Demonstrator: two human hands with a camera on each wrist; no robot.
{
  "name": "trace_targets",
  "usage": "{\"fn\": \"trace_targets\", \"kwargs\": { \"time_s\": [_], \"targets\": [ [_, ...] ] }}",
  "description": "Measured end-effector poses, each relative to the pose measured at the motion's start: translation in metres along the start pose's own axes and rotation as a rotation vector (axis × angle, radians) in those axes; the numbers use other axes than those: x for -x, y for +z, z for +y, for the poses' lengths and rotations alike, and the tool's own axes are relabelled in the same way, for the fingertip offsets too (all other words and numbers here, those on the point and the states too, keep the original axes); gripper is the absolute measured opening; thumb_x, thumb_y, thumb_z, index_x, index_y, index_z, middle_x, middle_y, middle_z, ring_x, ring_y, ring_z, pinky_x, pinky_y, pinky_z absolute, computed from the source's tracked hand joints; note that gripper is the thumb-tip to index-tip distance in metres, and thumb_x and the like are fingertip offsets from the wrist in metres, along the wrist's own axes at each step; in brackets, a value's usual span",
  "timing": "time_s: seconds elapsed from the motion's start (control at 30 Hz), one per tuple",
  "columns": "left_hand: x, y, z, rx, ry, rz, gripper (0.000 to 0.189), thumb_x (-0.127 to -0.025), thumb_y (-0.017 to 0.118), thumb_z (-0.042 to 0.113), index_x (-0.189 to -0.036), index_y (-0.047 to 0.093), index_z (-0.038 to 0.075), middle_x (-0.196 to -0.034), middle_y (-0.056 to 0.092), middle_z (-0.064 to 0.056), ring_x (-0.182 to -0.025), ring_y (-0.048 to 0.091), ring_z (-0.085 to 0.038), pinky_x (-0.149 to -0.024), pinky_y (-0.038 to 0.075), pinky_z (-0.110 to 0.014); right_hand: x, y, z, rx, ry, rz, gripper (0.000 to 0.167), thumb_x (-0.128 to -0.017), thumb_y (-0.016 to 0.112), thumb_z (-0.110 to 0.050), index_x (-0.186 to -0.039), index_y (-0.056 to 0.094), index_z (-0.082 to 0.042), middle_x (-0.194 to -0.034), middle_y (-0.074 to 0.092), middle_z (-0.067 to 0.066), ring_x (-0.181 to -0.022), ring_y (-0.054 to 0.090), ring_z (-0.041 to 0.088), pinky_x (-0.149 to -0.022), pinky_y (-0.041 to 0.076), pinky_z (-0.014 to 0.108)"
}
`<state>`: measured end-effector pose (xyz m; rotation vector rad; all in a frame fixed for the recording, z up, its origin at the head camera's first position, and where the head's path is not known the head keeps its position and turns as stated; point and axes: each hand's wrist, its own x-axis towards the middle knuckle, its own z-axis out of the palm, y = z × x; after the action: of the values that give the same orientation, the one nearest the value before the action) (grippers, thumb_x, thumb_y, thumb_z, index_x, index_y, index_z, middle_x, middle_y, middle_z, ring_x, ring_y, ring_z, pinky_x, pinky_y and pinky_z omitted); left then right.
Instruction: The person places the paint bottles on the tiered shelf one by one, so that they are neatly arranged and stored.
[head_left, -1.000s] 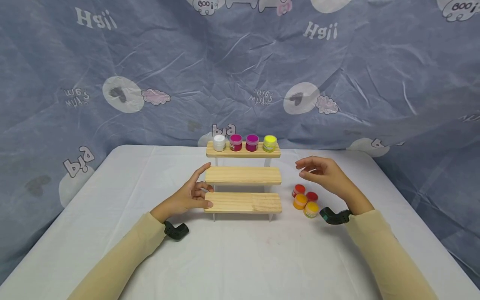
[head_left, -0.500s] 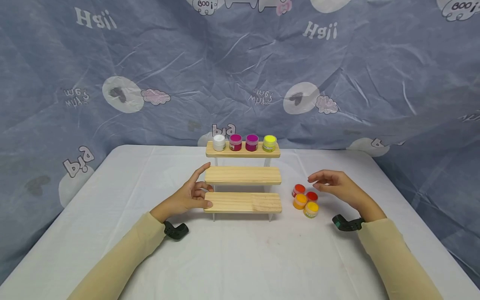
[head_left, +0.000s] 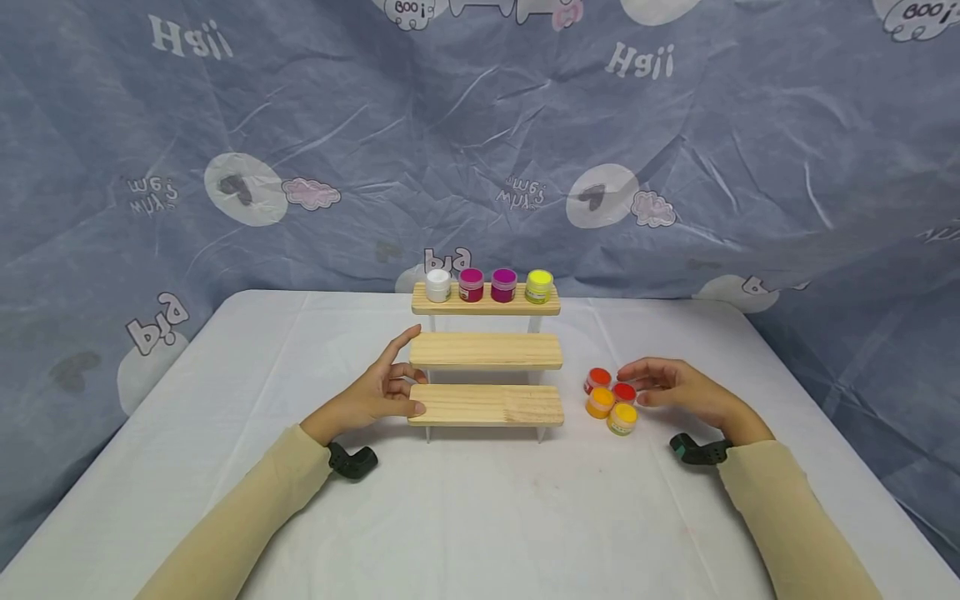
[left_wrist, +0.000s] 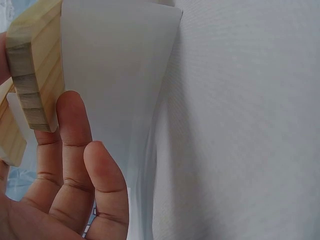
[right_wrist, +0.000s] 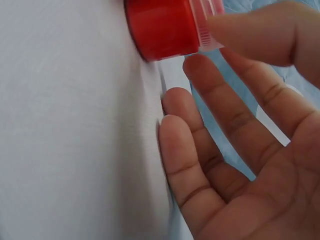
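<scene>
My left hand point(head_left: 375, 392) holds the left end of a three-tier wooden display stand point(head_left: 480, 352), its thumb on the lowest board. In the left wrist view its fingers lie against the edge and underside of a wooden board point(left_wrist: 42, 70). My right hand point(head_left: 678, 390) is at a dark red paint jar point(head_left: 624, 392), with thumb and fingers spread about it. The right wrist view has the thumb at the red jar's point(right_wrist: 162, 30) clear-rimmed lid and the other fingers loosely bent; firm contact cannot be made out. Beside it stand another red jar point(head_left: 597, 380), an orange jar point(head_left: 600, 403) and a yellow-orange jar point(head_left: 622, 418).
On the top board stand a white jar point(head_left: 438, 286), a magenta jar point(head_left: 471, 285), a purple jar point(head_left: 504, 286) and a bright yellow jar point(head_left: 539, 287). A white cloth point(head_left: 480, 517) covers the table. Behind hangs a blue-grey printed curtain point(head_left: 420, 167).
My right hand has moved right and down from above the loose jars to the dark red one. The left hand and the stand have stayed in place.
</scene>
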<state>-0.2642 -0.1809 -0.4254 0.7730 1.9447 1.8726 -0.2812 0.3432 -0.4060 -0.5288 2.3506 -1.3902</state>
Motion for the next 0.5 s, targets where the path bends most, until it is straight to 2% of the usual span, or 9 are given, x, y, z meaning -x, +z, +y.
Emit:
{"fn": "trace_targets", "kwargs": {
  "time_s": [0.13, 0.37, 0.5],
  "targets": [
    [-0.0005, 0.0003, -0.0001, -0.006, 0.001, -0.002, 0.122, -0.089, 0.080, -0.007, -0.176, 0.000, 0.023, -0.122, 0.059, -0.014, -0.083, 0.061, -0.013, -0.072, 0.052, -0.023, -0.0007, 0.0014, 0.0014, 0.016, -0.018, -0.033, 0.047, -0.098, 0.072, -0.002, -0.140, 0.060, 0.013, -0.137, 0.067, 0.013, -0.115, 0.064, 0.011, -0.097, 0.054, 0.024],
    [0.0005, 0.0004, -0.0004, -0.008, 0.010, -0.001, 0.121, -0.090, 0.080, -0.007, -0.176, 0.000, 0.023, -0.122, 0.059, -0.014, -0.083, 0.061, -0.012, -0.072, 0.052, -0.023, -0.0024, 0.0039, -0.0001, 0.053, -0.021, -0.051, 0.049, -0.095, 0.079, -0.003, -0.139, 0.062, 0.012, -0.138, 0.063, 0.029, -0.110, 0.063, 0.011, -0.092, 0.055, 0.024],
    [0.0003, 0.0005, -0.0005, -0.012, 0.014, -0.001, 0.121, -0.090, 0.080, -0.008, -0.176, 0.000, 0.022, -0.121, 0.059, -0.014, -0.083, 0.062, -0.013, -0.072, 0.053, -0.023, -0.0028, 0.0048, -0.0012, 0.064, -0.002, -0.044, 0.048, -0.094, 0.080, -0.002, -0.137, 0.063, 0.012, -0.136, 0.064, 0.027, -0.107, 0.062, 0.014, -0.091, 0.055, 0.024]
  ]
}}
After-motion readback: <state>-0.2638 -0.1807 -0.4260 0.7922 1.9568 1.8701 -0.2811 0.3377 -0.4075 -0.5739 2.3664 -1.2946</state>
